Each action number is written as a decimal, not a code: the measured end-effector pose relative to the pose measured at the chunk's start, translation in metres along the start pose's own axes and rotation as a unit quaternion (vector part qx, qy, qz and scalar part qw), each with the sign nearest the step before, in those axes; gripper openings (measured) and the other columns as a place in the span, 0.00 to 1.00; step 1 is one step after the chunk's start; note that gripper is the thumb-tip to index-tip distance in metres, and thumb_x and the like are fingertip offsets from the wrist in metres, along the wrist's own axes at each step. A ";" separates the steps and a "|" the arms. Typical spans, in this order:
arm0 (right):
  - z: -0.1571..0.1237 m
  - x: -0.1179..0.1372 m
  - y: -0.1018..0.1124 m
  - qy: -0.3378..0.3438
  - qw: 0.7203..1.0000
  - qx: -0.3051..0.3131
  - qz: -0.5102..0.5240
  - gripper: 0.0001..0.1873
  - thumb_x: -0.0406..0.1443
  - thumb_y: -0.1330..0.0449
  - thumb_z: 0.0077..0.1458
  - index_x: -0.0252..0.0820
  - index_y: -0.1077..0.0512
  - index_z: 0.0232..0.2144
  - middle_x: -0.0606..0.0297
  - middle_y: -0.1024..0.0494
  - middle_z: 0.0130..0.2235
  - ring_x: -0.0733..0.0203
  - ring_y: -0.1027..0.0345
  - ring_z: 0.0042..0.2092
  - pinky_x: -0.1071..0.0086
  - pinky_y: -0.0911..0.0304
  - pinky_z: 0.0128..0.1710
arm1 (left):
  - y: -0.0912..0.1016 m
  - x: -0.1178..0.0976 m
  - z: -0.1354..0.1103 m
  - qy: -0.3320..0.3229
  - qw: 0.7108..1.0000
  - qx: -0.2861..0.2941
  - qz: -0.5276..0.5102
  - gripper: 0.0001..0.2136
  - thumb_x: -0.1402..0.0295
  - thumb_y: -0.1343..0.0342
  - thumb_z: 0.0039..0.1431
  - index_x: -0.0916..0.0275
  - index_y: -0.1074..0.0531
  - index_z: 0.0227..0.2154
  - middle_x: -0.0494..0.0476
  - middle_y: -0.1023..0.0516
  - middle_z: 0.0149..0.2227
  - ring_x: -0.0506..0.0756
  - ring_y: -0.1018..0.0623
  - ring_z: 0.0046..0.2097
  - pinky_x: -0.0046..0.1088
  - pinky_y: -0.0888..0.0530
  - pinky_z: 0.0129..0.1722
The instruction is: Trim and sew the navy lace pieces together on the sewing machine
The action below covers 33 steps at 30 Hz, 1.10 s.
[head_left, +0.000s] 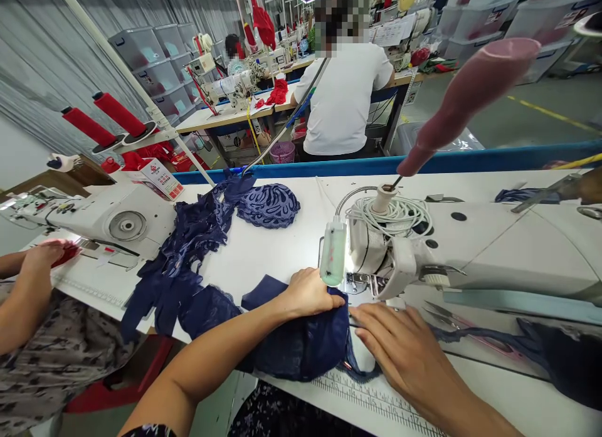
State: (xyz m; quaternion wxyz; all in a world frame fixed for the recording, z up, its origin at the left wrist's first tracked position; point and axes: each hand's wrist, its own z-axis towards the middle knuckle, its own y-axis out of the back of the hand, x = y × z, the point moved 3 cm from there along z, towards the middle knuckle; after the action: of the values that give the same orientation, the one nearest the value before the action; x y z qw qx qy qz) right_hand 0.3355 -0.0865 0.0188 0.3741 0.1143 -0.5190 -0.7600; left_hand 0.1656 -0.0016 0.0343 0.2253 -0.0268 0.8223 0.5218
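My left hand (pixel 308 293) is closed on the edge of a navy bra piece (pixel 305 349), its thumb and fingers near the presser foot of a white sewing machine (pixel 409 261). The bra piece drapes over the table's front edge. My right hand (pixel 399 336) lies flat at the other side of the foot, fingers stretched out, over a narrow navy strip. That strip runs right to a dark navy piece (pixel 569 362). Scissors (pixel 470 333) with pink handles lie partly under the strip. Contact between my right fingertips and the fabric is hard to make out.
Left of the machine lie a heap of navy pieces (pixel 188 268) and a patterned navy cup (pixel 269 205). A green-cased lamp (pixel 333 252) hangs by the needle. A pink-handled tool (pixel 470 105) stands up from the machine. A co-worker's hand (pixel 44 255) handles red fabric at left.
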 end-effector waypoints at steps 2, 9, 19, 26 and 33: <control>0.004 -0.008 -0.005 -0.008 0.999 0.003 -0.031 0.19 0.37 0.53 0.68 0.43 0.32 0.58 0.60 0.23 0.43 0.58 0.31 0.39 0.58 0.46 0.48 | 0.002 -0.002 -0.001 -0.003 1.000 0.001 0.006 0.14 0.56 0.39 0.54 0.59 0.24 0.39 0.53 0.20 0.34 0.59 0.21 0.37 0.32 0.27 0.37; 0.006 -0.008 -0.013 -0.018 0.996 -0.028 -0.088 0.19 0.35 0.54 0.69 0.40 0.28 0.54 0.57 0.22 0.44 0.59 0.32 0.36 0.57 0.46 0.46 | -0.024 -0.006 -0.048 -0.205 0.954 -0.179 0.129 0.13 0.66 0.52 0.69 0.61 0.32 0.53 0.60 0.25 0.54 0.60 0.30 0.59 0.49 0.42 0.64; 0.003 -0.024 -0.021 -0.021 0.985 -0.023 -0.168 0.17 0.37 0.52 0.67 0.43 0.24 0.49 0.54 0.22 0.40 0.49 0.32 0.45 0.56 0.46 0.42 | -0.039 0.011 -0.040 -0.293 0.913 -0.238 0.155 0.19 0.57 0.55 0.70 0.58 0.35 0.58 0.60 0.24 0.55 0.64 0.38 0.66 0.69 0.76 0.59; -0.003 -0.024 -0.010 -0.012 0.988 -0.035 -0.151 0.17 0.35 0.51 0.66 0.42 0.22 0.37 0.55 0.23 0.35 0.54 0.34 0.36 0.58 0.44 0.39 | -0.037 0.008 -0.037 -0.290 0.914 -0.248 0.137 0.17 0.59 0.55 0.70 0.59 0.34 0.57 0.58 0.24 0.55 0.63 0.39 0.66 0.67 0.76 0.61; -0.010 -0.029 -0.014 -0.012 0.988 -0.046 -0.148 0.18 0.34 0.52 0.67 0.41 0.22 0.41 0.55 0.22 0.37 0.54 0.33 0.36 0.57 0.43 0.41 | -0.034 0.006 -0.030 -0.279 0.917 -0.243 0.148 0.16 0.60 0.54 0.70 0.58 0.31 0.55 0.57 0.22 0.50 0.65 0.37 0.64 0.71 0.70 0.62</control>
State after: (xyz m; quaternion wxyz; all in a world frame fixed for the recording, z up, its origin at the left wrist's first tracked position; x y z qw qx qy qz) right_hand 0.3546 -0.0711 -0.0033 0.2559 0.1635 -0.4650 -0.8316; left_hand 0.1590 -0.0423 0.0137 0.3525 0.1879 0.5687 0.7190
